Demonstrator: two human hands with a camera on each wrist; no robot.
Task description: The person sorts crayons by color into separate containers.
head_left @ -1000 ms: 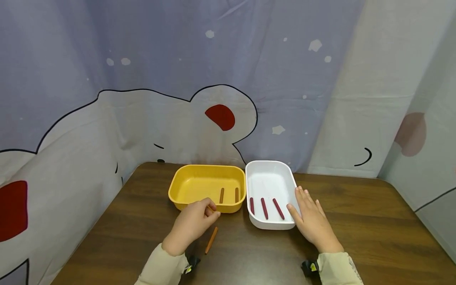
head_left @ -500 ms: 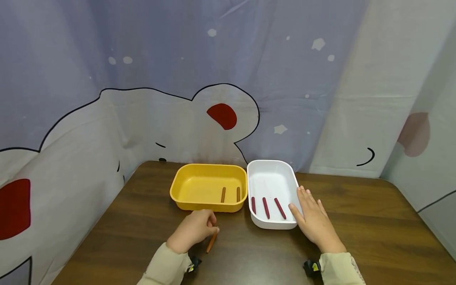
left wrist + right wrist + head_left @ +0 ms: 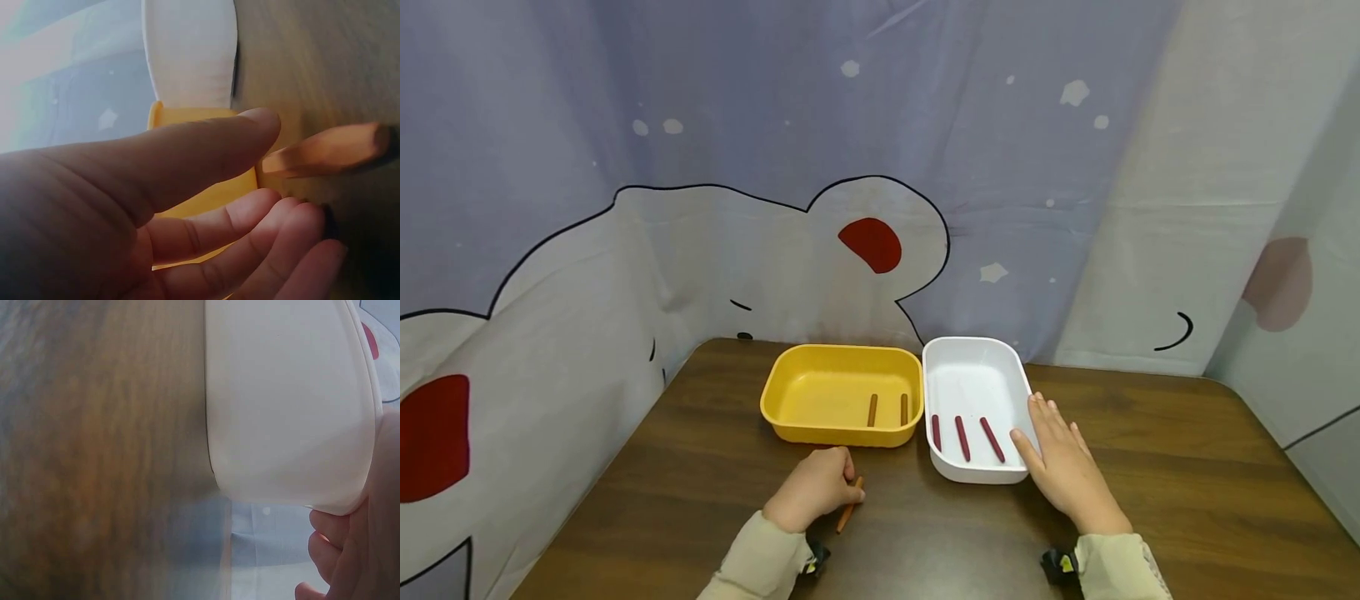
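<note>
My left hand (image 3: pixel 822 486) is at an orange-brown crayon (image 3: pixel 848 508) lying on the table in front of the yellow tray (image 3: pixel 820 435). In the left wrist view, the thumb and fingers stand apart around the near end of that crayon (image 3: pixel 331 150), with a gap on each side. Two brown crayons (image 3: pixel 872 410) lie in the yellow tray. My right hand (image 3: pixel 1066 467) rests against the right rim of the white tray (image 3: pixel 981 473), fingers straight, thumb at the rim. Three dark red crayons (image 3: pixel 962 438) lie in the white tray.
The two trays stand side by side near the back of the brown wooden table (image 3: pixel 1165 467). Behind the table hangs a printed curtain (image 3: pixel 760 250), which also runs along both sides.
My left hand has drawn back from the front of the yellow tray and come down to the crayon on the table. My right hand has stayed at the white tray.
</note>
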